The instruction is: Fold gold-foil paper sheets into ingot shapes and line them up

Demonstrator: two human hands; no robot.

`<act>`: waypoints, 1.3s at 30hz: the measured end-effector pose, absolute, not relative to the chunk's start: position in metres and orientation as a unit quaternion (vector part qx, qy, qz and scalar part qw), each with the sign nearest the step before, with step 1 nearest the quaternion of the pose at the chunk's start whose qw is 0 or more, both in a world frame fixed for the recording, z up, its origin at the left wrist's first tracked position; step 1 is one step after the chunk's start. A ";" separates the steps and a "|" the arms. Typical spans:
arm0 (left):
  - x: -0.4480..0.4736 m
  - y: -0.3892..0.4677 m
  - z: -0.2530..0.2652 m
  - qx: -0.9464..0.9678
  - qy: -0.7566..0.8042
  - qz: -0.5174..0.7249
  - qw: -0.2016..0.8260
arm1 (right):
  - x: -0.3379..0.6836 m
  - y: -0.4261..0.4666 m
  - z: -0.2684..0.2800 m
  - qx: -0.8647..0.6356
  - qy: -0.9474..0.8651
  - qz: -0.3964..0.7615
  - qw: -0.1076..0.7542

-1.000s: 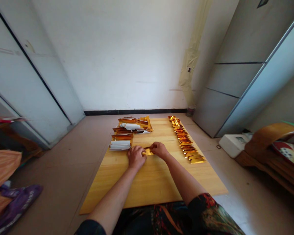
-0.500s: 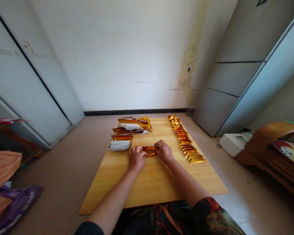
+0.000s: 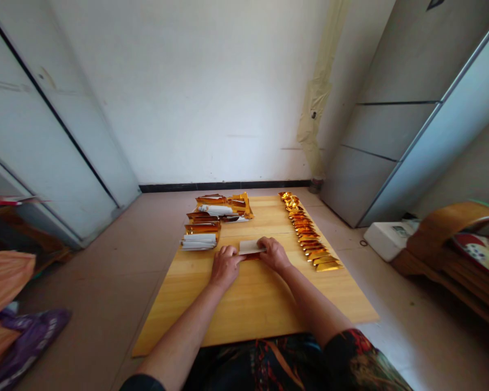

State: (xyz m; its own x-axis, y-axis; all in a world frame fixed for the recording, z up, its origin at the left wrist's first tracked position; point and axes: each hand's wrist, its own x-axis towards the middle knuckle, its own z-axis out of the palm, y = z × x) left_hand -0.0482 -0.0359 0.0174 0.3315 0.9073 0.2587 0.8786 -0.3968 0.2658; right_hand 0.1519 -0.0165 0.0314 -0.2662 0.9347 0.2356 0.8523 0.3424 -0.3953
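Foil sheet (image 3: 250, 247), now turned to show white, long axis running from left hand (image 3: 225, 267) to right hand (image 3: 274, 254), each pinching one end.

- Soft, muted light across the wooden board (image 3: 248, 309)
- Gold packets (image 3: 307, 237) glinting on the board's right
- Pale sheen on floor (image 3: 391, 347) right of the board
- Stretching farthest from the board

Covered and cropped
Right hand (image 3: 274, 255) hides the three-o'clock end of the pale sheet (image 3: 248, 247); purple bag (image 3: 35, 338) at eight o'clock, refrigerator (image 3: 399, 81) at two, both cropped.
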 end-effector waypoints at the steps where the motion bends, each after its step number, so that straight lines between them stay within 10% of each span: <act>1: -0.049 -0.035 0.017 0.819 0.542 0.184 0.038 | 0.152 -0.016 0.030 -0.558 -0.794 0.103 0.216; 23: -0.057 -0.053 0.028 0.812 0.482 0.324 0.053 | 0.152 -0.037 0.029 -0.475 -0.875 -0.032 0.091; 39: -0.024 -0.063 0.018 0.862 0.468 0.187 0.048 | 0.168 -0.051 0.035 -0.452 -0.886 -0.027 0.101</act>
